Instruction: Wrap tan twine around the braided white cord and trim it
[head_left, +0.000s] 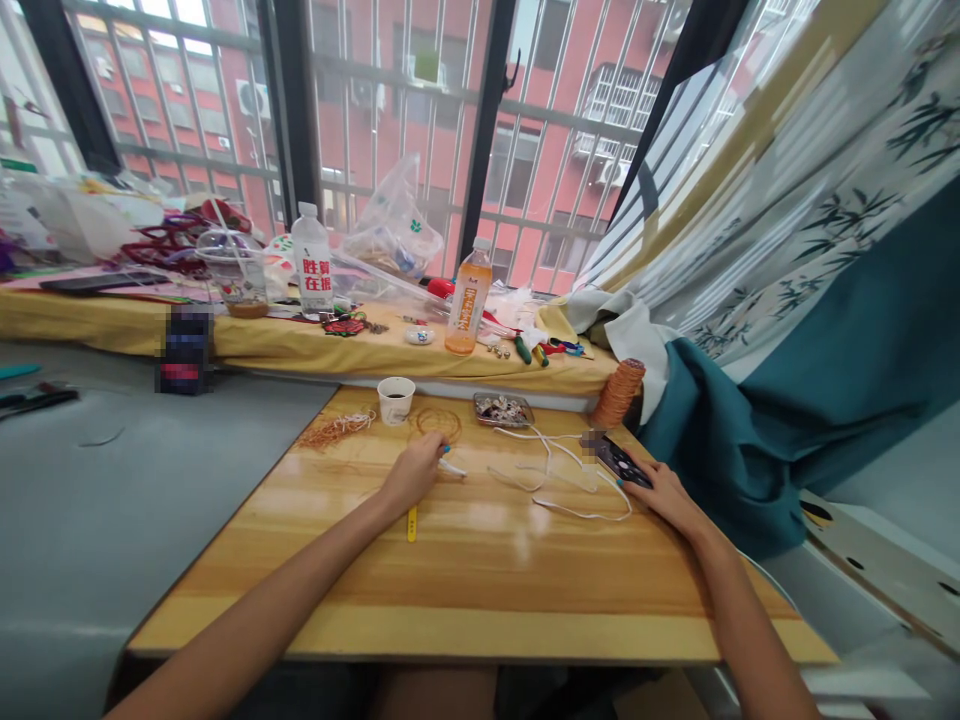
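Observation:
My left hand (414,472) is over the middle of the wooden table, its fingers curled together. A short white piece of cord (452,468) shows by its fingertips; whether the fingers grip it is hidden. Below the wrist, a thin yellow strip (412,524) lies partly covered. A ring of thin brown cord (439,424) sits just beyond the fingers. On the right, my right hand (666,496) is closed around the near end of a dark phone (621,462), low at the tabletop. Loose white cords (551,470) curve across the wood between the hands.
A paper cup (395,400), brown cord scraps (337,430), a small tray of bits (502,410) and a spool of brown cord (619,392) line the table's (480,585) back. Bottles (469,298) and clutter cover the windowsill. A teal curtain (757,430) hangs at right.

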